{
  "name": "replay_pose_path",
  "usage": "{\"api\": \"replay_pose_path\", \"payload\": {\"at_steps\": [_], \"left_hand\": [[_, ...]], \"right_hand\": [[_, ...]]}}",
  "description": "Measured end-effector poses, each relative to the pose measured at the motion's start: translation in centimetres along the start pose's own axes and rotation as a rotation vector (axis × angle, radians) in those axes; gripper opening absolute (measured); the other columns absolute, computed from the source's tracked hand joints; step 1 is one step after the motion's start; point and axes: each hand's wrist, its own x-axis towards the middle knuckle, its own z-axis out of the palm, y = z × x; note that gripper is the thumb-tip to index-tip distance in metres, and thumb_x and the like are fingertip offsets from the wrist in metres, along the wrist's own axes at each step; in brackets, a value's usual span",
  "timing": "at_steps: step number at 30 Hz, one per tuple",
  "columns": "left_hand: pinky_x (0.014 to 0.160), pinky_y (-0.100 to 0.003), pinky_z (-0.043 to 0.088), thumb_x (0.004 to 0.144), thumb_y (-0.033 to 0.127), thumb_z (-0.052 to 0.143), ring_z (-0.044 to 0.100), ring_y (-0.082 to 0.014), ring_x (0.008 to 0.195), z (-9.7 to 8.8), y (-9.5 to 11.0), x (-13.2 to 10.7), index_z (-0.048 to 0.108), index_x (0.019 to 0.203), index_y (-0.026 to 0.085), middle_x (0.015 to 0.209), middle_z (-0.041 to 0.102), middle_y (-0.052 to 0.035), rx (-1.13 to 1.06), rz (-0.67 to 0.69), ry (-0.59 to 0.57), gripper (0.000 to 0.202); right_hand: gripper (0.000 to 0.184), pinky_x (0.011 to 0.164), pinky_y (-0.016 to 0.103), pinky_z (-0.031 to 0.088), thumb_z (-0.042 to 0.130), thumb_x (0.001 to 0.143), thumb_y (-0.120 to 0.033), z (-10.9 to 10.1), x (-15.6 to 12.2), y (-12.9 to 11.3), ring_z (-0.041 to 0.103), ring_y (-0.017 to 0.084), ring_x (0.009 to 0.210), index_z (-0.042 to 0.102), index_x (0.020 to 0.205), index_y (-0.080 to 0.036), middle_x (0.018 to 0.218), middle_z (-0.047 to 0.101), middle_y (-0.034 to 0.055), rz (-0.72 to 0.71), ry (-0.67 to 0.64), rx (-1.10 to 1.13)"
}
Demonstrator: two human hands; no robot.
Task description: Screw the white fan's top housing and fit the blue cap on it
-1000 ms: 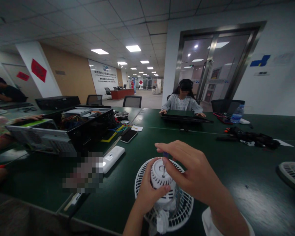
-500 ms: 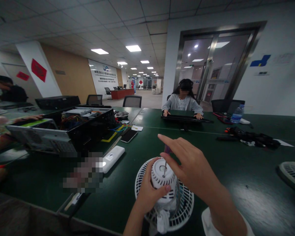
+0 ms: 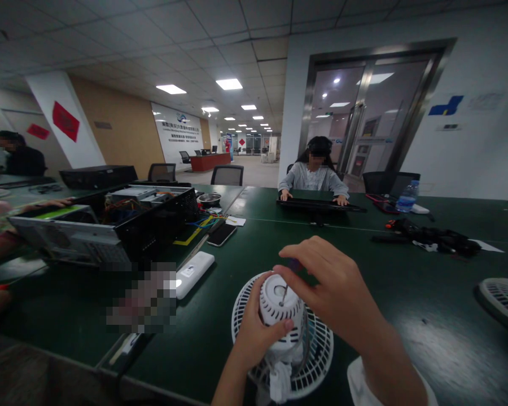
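My left hand [image 3: 260,327] wraps around the white, slotted motor housing of a small fan [image 3: 275,301], which stands upright on its round white grille [image 3: 317,349]. My right hand [image 3: 332,285] grips a screwdriver [image 3: 294,265] from above. Its dark purple handle is mostly hidden by my fingers. The thin metal shaft [image 3: 284,295] runs down to the top of the housing. A white cable bundle [image 3: 280,380] hangs below the housing, near the bottom of the view.
On the dark green table [image 3: 389,338] are an open computer case [image 3: 152,223], a phone [image 3: 222,235] and a white power bank [image 3: 193,274]. Another fan grille [image 3: 506,299] lies at the right. A co-worker [image 3: 313,177] sits opposite, and another person's hand [image 3: 46,204] rests on the case.
My right hand's fingers have curled down over the screwdriver handle, where the index finger pointed out before. The screwdriver shaft has tilted slightly. The left hand and the fan have hardly moved.
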Motion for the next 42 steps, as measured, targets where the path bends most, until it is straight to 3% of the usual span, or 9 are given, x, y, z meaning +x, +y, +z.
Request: {"api": "replay_pose_path", "payload": {"at_steps": [2,8,14,20,27,31,34,38,42], "left_hand": [[0.100,-0.040,0.036,0.059,0.031,0.074,0.047,-0.0294,0.117,0.0,-0.2,0.0,0.041,0.123,0.018,0.125,0.053,-0.0098,0.014,0.006,0.004,0.073],[0.099,-0.039,0.038,0.058,0.032,0.074,0.048,-0.0296,0.117,-0.1,-0.5,0.1,0.042,0.124,0.019,0.125,0.053,-0.0090,0.029,0.004,0.017,0.074],[0.098,-0.041,0.038,0.059,0.034,0.074,0.049,-0.0301,0.115,-0.1,-0.6,0.1,0.042,0.124,0.019,0.123,0.054,-0.0090,0.021,0.005,0.012,0.074],[0.097,-0.039,0.039,0.059,0.031,0.073,0.050,-0.0292,0.114,-0.1,-0.3,0.0,0.043,0.122,0.019,0.122,0.055,-0.0088,0.044,0.021,0.002,0.071],[0.098,-0.039,0.039,0.059,0.034,0.074,0.049,-0.0296,0.114,0.0,-0.3,0.1,0.043,0.122,0.019,0.122,0.055,-0.0088,0.026,0.024,0.010,0.072],[0.098,-0.040,0.038,0.060,0.032,0.073,0.049,-0.0293,0.115,0.0,-0.4,0.1,0.042,0.122,0.019,0.123,0.054,-0.0096,0.013,0.030,-0.011,0.070],[0.100,-0.041,0.037,0.060,0.030,0.073,0.049,-0.0290,0.115,-0.1,-0.5,0.1,0.040,0.123,0.019,0.125,0.052,-0.0099,0.006,0.024,-0.021,0.072],[0.102,-0.039,0.034,0.061,0.030,0.073,0.046,-0.0277,0.118,-0.2,-0.8,0.2,0.039,0.123,0.020,0.126,0.050,-0.0089,0.006,0.021,-0.015,0.071],[0.102,-0.038,0.035,0.061,0.029,0.073,0.046,-0.0276,0.119,-0.2,-0.9,0.1,0.039,0.123,0.021,0.127,0.049,-0.0086,0.030,0.026,-0.005,0.072]], "right_hand": [[0.015,0.059,0.032,0.047,0.052,0.084,-0.026,0.1,0.0,-0.1,0.055,0.019,0.068,0.061,0.086,-0.013,0.072,0.062,0.0061,0.005,0.003,-0.057],[0.033,0.074,0.033,0.049,0.039,0.087,-0.015,-0.2,-0.1,-0.1,0.057,0.018,0.086,0.049,0.119,-0.011,0.094,0.064,0.0094,-0.020,-0.054,0.052],[0.019,0.059,0.030,0.044,0.048,0.086,-0.026,0.1,0.0,-0.1,0.053,0.017,0.066,0.063,0.089,-0.015,0.068,0.061,0.0048,-0.013,-0.011,-0.057],[0.031,0.075,0.031,0.046,0.043,0.086,-0.014,-0.5,-0.3,-0.1,0.055,0.018,0.088,0.053,0.115,-0.012,0.096,0.064,0.0086,-0.020,-0.062,0.097],[0.019,0.060,0.030,0.044,0.050,0.086,-0.026,0.0,-0.1,-0.2,0.053,0.017,0.064,0.064,0.085,-0.013,0.067,0.061,0.0048,-0.016,0.009,-0.055],[0.034,0.067,0.033,0.047,0.045,0.087,-0.026,0.0,0.0,-0.1,0.054,0.020,0.078,0.055,0.115,-0.009,0.085,0.063,0.0094,0.034,-0.058,-0.052],[0.039,0.073,0.036,0.048,0.040,0.087,-0.016,-0.3,-0.1,0.0,0.054,0.021,0.086,0.047,0.123,-0.005,0.092,0.062,0.0116,0.028,-0.091,-0.026],[0.031,0.071,0.032,0.048,0.041,0.087,-0.015,-0.1,-0.1,0.3,0.056,0.018,0.079,0.053,0.115,-0.007,0.086,0.064,0.0090,-0.016,-0.067,-0.010],[0.019,0.059,0.030,0.045,0.050,0.085,-0.028,0.4,-0.1,0.5,0.055,0.017,0.063,0.062,0.088,-0.013,0.069,0.062,0.0053,0.006,0.013,-0.112]]}}
